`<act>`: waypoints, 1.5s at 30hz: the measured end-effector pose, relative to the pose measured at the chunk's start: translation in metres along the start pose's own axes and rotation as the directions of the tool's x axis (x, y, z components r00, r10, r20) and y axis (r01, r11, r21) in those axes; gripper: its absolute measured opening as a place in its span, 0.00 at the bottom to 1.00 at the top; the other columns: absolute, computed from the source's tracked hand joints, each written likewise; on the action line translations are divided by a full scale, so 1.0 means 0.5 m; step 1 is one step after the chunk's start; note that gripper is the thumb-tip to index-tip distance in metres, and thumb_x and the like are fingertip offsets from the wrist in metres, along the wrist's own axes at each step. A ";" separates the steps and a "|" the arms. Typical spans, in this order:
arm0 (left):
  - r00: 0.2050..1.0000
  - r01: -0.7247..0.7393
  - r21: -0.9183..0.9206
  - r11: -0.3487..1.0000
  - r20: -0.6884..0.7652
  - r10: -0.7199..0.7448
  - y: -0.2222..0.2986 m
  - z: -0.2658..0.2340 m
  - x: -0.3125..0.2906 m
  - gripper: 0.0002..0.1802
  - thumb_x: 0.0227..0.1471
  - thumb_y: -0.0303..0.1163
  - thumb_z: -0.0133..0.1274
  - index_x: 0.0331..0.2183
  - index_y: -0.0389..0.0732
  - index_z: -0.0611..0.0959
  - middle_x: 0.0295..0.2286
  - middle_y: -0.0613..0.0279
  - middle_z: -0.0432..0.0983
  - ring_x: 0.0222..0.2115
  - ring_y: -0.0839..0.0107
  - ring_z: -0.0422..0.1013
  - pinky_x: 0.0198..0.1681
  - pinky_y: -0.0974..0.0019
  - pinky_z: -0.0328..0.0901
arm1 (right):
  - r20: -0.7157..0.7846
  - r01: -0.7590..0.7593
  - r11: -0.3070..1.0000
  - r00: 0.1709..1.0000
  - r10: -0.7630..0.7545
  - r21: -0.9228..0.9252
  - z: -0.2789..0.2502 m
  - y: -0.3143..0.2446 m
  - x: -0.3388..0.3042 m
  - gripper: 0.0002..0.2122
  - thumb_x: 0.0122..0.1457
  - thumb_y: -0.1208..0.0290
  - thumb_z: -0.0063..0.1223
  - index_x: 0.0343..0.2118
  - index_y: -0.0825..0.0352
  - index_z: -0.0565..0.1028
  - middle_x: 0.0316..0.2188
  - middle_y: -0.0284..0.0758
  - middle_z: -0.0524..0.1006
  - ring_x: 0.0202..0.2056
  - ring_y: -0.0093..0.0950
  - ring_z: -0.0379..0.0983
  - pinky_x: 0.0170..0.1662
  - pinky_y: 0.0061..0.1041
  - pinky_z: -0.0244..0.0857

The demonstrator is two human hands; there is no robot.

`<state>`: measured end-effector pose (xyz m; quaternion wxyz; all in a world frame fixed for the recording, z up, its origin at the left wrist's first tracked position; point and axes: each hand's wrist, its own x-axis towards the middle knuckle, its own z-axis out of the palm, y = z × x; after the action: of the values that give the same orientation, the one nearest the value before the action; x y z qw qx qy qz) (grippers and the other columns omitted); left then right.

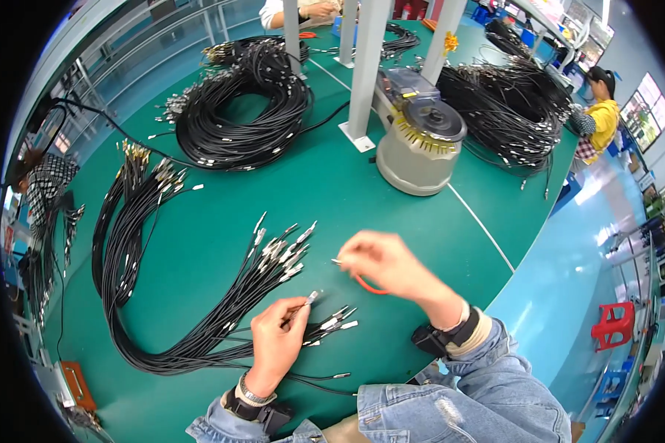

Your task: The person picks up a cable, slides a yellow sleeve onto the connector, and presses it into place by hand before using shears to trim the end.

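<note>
Currently, the left hand (277, 334) pinches a slim cable end (312, 297) with a silvery connector near the table's (236, 203) front edge. Motion-blurred, the right hand (384, 262) closes its fingers around a metal-tipped item (337, 261); a smooth red curved piece (371, 287) shows below. Flexible black cables (162, 360) form a U-shaped bundle toward the left edge.

Wearer's hands (279, 336) (383, 262): two; wrist devices (275, 419) (428, 341): two; round machine (415, 166): one
</note>
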<state>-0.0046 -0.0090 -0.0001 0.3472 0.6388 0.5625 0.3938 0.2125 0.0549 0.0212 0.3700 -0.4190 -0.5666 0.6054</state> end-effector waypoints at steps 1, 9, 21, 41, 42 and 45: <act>1.000 -0.006 -0.009 1.000 0.007 0.006 -0.001 -0.001 0.001 0.04 0.47 0.20 0.56 0.30 0.32 0.79 0.22 0.63 0.77 0.21 0.83 0.69 0.23 0.78 0.63 | -0.172 0.056 0.997 0.983 -0.065 -0.058 -0.032 -0.020 0.002 0.05 0.58 0.73 0.51 0.32 0.70 0.73 0.26 0.30 0.74 0.29 0.18 0.69 0.34 0.18 0.65; 0.997 0.071 -0.089 0.993 -0.003 -0.072 0.005 0.003 0.009 0.05 0.47 0.18 0.54 0.31 0.31 0.78 0.22 0.64 0.76 0.22 0.83 0.70 0.25 0.79 0.63 | -0.845 0.155 0.974 0.486 -0.223 -0.168 -0.303 -0.060 0.012 0.09 0.56 0.66 0.53 0.31 0.67 0.75 0.22 0.23 0.69 0.24 0.14 0.61 0.29 0.16 0.56; 0.999 0.021 -0.007 1.000 -0.032 -0.021 -0.009 0.000 0.005 0.04 0.47 0.19 0.55 0.29 0.32 0.76 0.22 0.64 0.76 0.22 0.84 0.70 0.24 0.81 0.62 | -0.688 0.223 0.970 0.719 -0.094 0.100 -0.328 -0.045 0.047 0.07 0.54 0.67 0.55 0.24 0.65 0.75 0.19 0.24 0.67 0.23 0.16 0.60 0.30 0.17 0.54; 0.967 -0.180 0.086 0.980 -0.166 0.192 0.028 -0.011 -0.009 0.05 0.42 0.19 0.59 0.26 0.35 0.79 0.19 0.65 0.74 0.16 0.84 0.65 0.17 0.78 0.58 | -0.111 0.051 0.998 0.993 -0.047 0.031 0.156 0.034 -0.061 0.01 0.54 0.82 0.52 0.28 0.72 0.73 0.28 0.30 0.71 0.30 0.18 0.66 0.34 0.18 0.61; 0.967 -0.182 0.087 0.979 -0.163 0.194 0.028 -0.012 -0.009 0.05 0.42 0.19 0.59 0.26 0.35 0.79 0.19 0.65 0.74 0.16 0.84 0.65 0.17 0.78 0.59 | -0.124 0.052 0.998 0.991 -0.047 0.032 0.157 0.036 -0.060 0.01 0.54 0.81 0.53 0.28 0.72 0.73 0.28 0.31 0.71 0.30 0.18 0.66 0.33 0.18 0.61; 0.967 -0.187 0.090 0.978 -0.156 0.199 0.027 -0.011 -0.011 0.05 0.42 0.19 0.59 0.26 0.35 0.79 0.20 0.66 0.74 0.16 0.83 0.65 0.17 0.78 0.59 | -0.151 0.053 0.998 0.987 -0.048 0.034 0.161 0.039 -0.057 0.01 0.54 0.81 0.53 0.28 0.72 0.73 0.28 0.31 0.72 0.30 0.18 0.67 0.33 0.17 0.62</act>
<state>-0.0040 -0.0160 0.0138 0.2358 0.6684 0.5384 0.4558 0.1493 -0.0033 0.0047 0.4348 -0.4417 -0.5358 0.5733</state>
